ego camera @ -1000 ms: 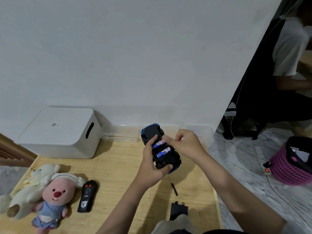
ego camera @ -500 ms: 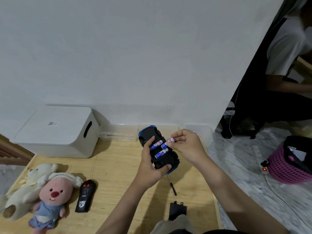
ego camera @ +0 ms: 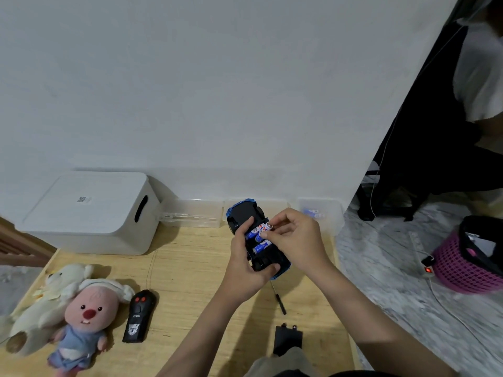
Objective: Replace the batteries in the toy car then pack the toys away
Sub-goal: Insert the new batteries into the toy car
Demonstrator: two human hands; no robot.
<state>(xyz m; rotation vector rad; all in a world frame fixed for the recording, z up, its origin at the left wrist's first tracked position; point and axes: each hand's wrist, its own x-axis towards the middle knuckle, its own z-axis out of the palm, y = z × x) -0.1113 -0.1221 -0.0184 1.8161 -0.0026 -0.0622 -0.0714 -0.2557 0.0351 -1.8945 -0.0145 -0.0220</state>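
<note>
With the compartment cover [ego camera: 288,339] off on the mat, your left hand [ego camera: 246,265] grips the upturned toy car [ego camera: 255,235] while your right hand [ego camera: 294,238] pinches a battery [ego camera: 265,227] at its open bay, leaving closing up and packing the toys still ahead.

the right hand [ego camera: 295,238], which a second ago pressed flat on the toy car [ego camera: 257,238] and its open compartment, now pinches one battery [ego camera: 265,229] by its tip, tilted up above the two batteries lying in the compartment. half a second ago that battery pointed away from the car; now it angles down toward it.
</note>
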